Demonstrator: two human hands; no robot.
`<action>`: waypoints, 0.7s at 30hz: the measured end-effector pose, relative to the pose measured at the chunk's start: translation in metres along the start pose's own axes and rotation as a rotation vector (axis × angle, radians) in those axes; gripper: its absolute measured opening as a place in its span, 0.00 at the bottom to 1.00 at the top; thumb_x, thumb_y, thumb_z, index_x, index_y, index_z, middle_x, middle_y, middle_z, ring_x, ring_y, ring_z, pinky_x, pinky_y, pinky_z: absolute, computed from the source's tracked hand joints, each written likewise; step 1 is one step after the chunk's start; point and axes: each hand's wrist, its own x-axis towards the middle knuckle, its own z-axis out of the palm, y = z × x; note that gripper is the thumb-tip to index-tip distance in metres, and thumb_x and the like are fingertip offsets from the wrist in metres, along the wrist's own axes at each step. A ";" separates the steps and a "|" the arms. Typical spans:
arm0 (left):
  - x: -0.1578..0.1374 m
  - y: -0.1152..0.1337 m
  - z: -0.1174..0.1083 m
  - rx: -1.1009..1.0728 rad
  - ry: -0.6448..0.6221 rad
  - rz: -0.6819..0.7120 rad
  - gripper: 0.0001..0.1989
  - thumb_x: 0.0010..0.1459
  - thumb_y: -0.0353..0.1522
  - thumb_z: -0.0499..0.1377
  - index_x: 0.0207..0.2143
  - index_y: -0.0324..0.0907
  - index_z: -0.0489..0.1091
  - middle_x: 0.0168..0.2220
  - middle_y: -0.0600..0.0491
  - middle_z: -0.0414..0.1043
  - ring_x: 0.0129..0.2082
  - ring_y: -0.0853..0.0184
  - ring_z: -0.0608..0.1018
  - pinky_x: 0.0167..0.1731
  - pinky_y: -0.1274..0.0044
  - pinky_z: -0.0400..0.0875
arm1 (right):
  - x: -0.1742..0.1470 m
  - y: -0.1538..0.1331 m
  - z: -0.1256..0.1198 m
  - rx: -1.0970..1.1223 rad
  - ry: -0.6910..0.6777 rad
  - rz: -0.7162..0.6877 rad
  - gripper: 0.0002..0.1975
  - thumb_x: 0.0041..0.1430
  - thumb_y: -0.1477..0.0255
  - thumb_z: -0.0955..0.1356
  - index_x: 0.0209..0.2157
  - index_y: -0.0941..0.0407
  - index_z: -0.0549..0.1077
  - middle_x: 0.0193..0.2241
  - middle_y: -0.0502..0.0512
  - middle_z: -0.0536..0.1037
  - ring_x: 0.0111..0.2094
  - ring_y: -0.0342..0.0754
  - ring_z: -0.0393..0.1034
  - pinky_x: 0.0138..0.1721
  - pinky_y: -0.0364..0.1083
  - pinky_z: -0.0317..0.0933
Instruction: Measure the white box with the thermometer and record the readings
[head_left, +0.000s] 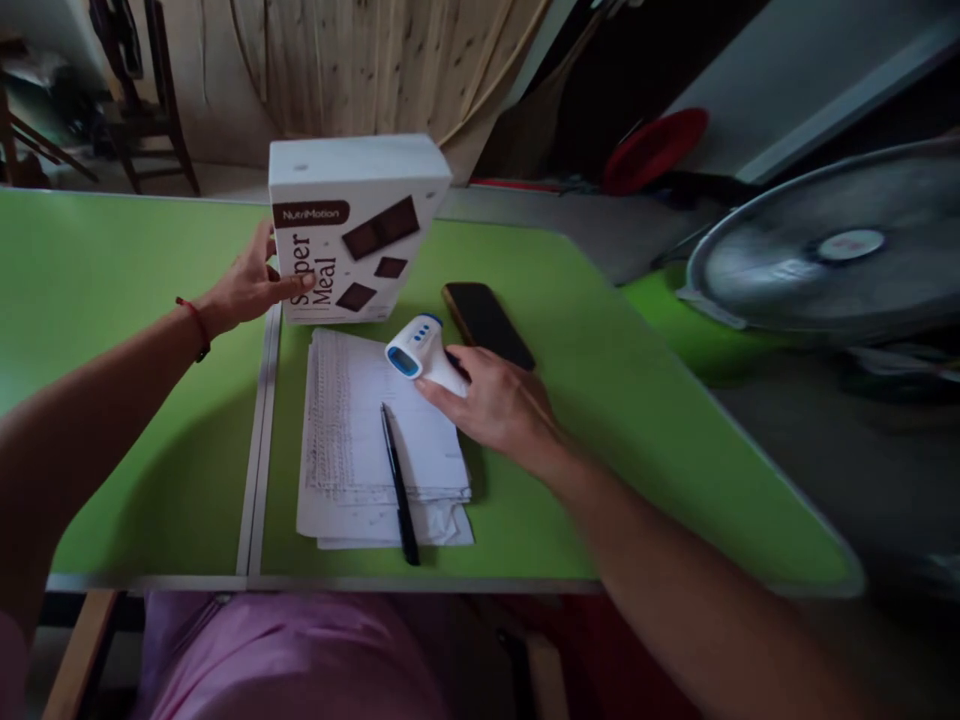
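Note:
My left hand (251, 283) grips the left edge of a white box (390, 290) printed "NutriMotion Super Meal", its thumb across the front and the other fingers behind. The box stands upright on the green table. Closed around the handle of a white and blue infrared thermometer (430, 352) is my right hand (504, 405); the small screen faces me and the far end points toward the box. Below the thermometer lies a stack of handwritten papers (337, 430) with a black pen (397, 480) across it. A dark phone (487, 322) rests just beyond my right hand.
The green table (630, 420) has a metal seam left of the papers and a slanted right edge. Past that edge stand a green tub (660, 315) with a large round metal lid (780, 240) and a red basin (654, 150). A wooden chair (142, 110) is at the far left.

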 end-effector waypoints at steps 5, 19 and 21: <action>-0.014 -0.005 -0.002 0.097 -0.034 -0.027 0.41 0.46 0.54 0.76 0.56 0.44 0.67 0.55 0.42 0.76 0.56 0.46 0.79 0.44 0.60 0.82 | -0.012 0.004 0.010 -0.016 -0.050 0.022 0.16 0.61 0.59 0.71 0.43 0.56 0.77 0.42 0.65 0.83 0.41 0.60 0.78 0.35 0.51 0.65; -0.095 0.020 0.086 0.705 -0.597 0.157 0.63 0.53 0.72 0.53 0.76 0.38 0.48 0.77 0.30 0.41 0.77 0.34 0.43 0.73 0.44 0.39 | -0.008 0.010 0.004 -0.098 -0.028 0.165 0.17 0.63 0.58 0.70 0.42 0.57 0.77 0.40 0.67 0.82 0.40 0.61 0.76 0.35 0.52 0.63; -0.099 0.016 0.085 0.752 -0.625 0.149 0.65 0.54 0.73 0.50 0.76 0.36 0.45 0.78 0.30 0.38 0.78 0.36 0.41 0.74 0.46 0.37 | -0.009 0.010 -0.001 -0.160 -0.002 0.115 0.16 0.64 0.59 0.70 0.42 0.58 0.77 0.39 0.68 0.81 0.40 0.61 0.76 0.35 0.51 0.64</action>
